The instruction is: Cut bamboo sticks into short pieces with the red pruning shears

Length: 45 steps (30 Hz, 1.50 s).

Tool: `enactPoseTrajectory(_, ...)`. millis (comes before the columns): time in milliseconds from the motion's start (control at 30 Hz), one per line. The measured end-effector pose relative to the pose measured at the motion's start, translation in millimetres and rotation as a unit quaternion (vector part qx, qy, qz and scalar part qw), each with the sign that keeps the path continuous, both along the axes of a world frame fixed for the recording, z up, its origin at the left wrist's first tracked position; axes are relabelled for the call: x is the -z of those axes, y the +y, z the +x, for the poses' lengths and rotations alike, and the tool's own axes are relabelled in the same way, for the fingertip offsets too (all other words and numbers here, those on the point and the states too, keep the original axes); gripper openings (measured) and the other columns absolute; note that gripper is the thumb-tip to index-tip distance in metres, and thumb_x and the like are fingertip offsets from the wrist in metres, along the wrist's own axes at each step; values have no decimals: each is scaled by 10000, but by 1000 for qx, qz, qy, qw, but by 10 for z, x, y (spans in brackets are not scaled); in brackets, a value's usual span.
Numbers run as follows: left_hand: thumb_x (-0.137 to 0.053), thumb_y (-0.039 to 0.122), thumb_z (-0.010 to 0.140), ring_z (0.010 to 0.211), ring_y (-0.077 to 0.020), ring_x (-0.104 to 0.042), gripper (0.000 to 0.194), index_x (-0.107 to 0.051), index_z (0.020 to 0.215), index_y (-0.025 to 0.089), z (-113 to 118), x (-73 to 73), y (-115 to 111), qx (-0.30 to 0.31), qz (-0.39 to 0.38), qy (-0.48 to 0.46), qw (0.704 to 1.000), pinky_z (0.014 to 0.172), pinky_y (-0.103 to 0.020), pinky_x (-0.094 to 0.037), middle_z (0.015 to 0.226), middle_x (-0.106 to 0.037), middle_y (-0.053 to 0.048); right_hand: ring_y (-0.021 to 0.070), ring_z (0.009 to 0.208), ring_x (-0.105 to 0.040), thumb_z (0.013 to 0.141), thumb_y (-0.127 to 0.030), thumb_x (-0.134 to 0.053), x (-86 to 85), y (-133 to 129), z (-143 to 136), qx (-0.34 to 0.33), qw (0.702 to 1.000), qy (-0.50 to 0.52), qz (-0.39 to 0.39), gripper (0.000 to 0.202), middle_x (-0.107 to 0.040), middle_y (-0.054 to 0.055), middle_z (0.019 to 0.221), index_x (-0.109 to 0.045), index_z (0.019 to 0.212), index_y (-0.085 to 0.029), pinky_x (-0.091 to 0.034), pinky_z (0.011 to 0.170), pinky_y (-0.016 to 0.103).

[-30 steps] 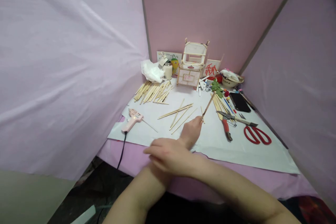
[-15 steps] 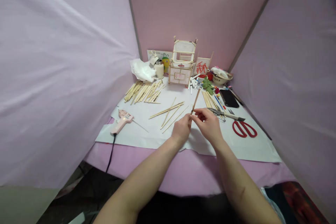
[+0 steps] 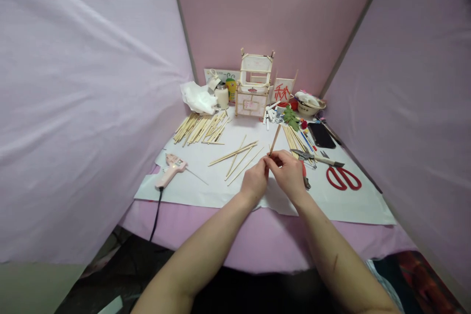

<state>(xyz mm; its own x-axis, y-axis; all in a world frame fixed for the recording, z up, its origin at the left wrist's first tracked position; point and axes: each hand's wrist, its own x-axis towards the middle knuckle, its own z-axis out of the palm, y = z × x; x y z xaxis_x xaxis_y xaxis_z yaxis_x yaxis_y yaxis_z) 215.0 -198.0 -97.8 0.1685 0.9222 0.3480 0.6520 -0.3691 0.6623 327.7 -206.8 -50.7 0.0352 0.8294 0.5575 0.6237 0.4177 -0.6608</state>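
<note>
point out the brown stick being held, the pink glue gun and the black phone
brown stick [image 3: 275, 139]: head view, middle of its exposed length
pink glue gun [image 3: 170, 171]: head view, on its handle
black phone [image 3: 321, 136]: head view, middle of its dark upper face

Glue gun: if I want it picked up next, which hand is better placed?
Probably the left hand: it is nearer the glue gun, while the right hand lies beyond it. Both hands are at the stick, so the left would have to leave it.
</note>
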Motion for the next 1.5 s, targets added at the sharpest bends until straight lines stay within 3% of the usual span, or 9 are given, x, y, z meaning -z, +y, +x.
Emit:
enactPoseTrajectory(333, -383, 284, 974, 821, -188, -649, 247, -612, 966, 191, -6, -1, 18, -1, 15, 4, 1000, 708, -271, -443, 916, -705, -68, 174, 718, -571, 855, -291, -588, 16, -20, -9, -4, 1000, 2, 10, 133, -639, 37, 787, -656, 824, -181, -444, 692, 299)
enactPoseTrajectory(433, -403, 277, 967, 825, -185, -648, 214, -602, 986, 201, -5, 11, 40, -5, 20, 2, 1000, 716, -269, -441, 922, -702, -56, 173, 763, -603, 877, -326, -564, 21, -15, 106, -42, 999, 4, -17, 206, -660, 57, 893, -650, 991, -178, -469, 717, 293)
enactPoseTrajectory(567, -436, 281, 958, 809, -166, -644, 166, -586, 970, 211, 3, 9, 58, -4, 17, -4, 1000, 725, -254, -435, 890, -693, -29, 177, 870, -631, 918, -329, -481, 78, 122, 582, 11, 989, -100, -112, 344, -657, 107, 1087, -573, 1204, -162, -478, 774, 283)
enactPoseTrajectory(700, -451, 272, 952, 776, -149, -631, 141, -580, 936, 216, 8, 4, 60, -7, 15, -10, 1000, 723, -242, -428, 857, -685, -13, 251, 993, -600, 889, -210, -466, 162, 361, 1300, 151, 946, -220, -184, 318, -640, 190, 1120, -619, 1145, -101, -424, 856, 349)
enactPoseTrajectory(900, -456, 269, 949, 781, -153, -634, 133, -576, 932, 215, 7, 10, 63, -11, 13, -11, 1000, 717, -247, -424, 859, -686, -14, 267, 845, -614, 794, -192, -601, 285, 584, 1937, 200, 886, -311, -280, 169, -686, 182, 900, -712, 904, -129, -383, 694, 328)
enactPoseTrajectory(1200, -472, 250, 934, 820, -157, -653, 123, -593, 933, 226, 7, -48, 16, -4, -1, -51, 999, 750, -251, -453, 900, -703, -19, 245, 878, -585, 903, -280, -515, 313, 500, 1953, 215, 877, -353, -246, 193, -674, 135, 971, -654, 984, -175, -343, 701, 316)
enactPoseTrajectory(1333, -477, 284, 932, 840, -162, -667, 134, -598, 922, 228, 9, -105, -12, -11, -8, -116, 993, 756, -257, -472, 902, -711, -25, 231, 714, -563, 912, -303, -481, 217, 225, 1793, 201, 927, -271, -161, 178, -660, 92, 812, -597, 984, -189, -341, 654, 321)
enactPoseTrajectory(1433, -472, 332, 932, 863, -161, -680, 167, -588, 931, 213, 2, -149, -17, -19, -12, -206, 978, 755, -256, -490, 907, -712, -40, 253, 762, -560, 909, -326, -457, 224, -4, 1407, 178, 976, -106, -66, 190, -645, 109, 845, -572, 975, -191, -370, 680, 344)
enactPoseTrajectory(1500, -470, 346, 929, 856, -158, -687, 183, -580, 939, 200, -16, -171, -8, -30, -17, -262, 964, 743, -255, -499, 910, -712, -46, 247, 831, -572, 920, -332, -411, 264, -105, 1079, 158, 984, -63, -51, 223, -646, 107, 949, -558, 1023, -198, -402, 722, 346)
